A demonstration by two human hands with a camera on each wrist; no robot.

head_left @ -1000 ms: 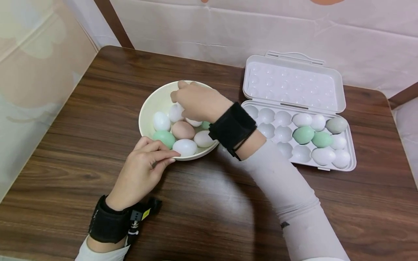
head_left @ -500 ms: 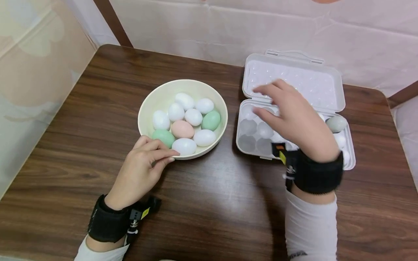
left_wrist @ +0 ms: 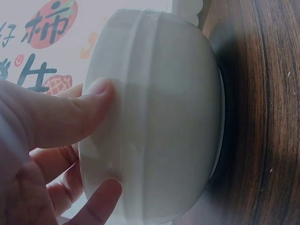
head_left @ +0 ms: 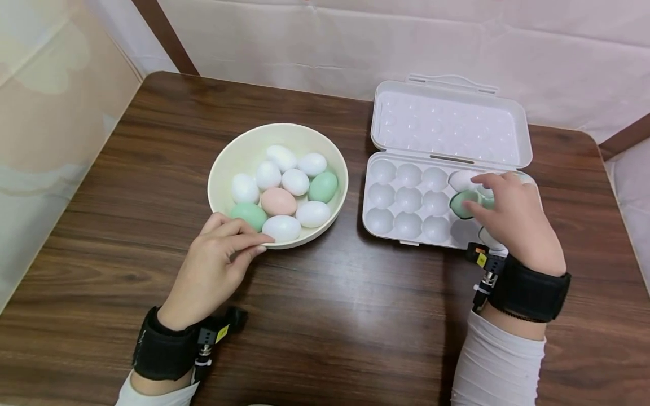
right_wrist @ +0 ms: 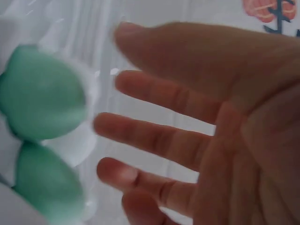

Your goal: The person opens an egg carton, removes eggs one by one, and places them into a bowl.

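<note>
Left hand is resting against the near rim of the bowl, thumb and fingers pinching its edge, same as a second ago. The bowl is sitting just left of the egg box and holding nine eggs, white, green and one pink.

Egg box is lying open, long axis running left to right, lid hinged flat to the far side.

Right hand is hovering over the right end of the box, fingers spread and relaxed, holding nothing. A green egg is sitting in a cup just left of the fingertips. A second ago this hand was left of the box, in the bowl.
</note>
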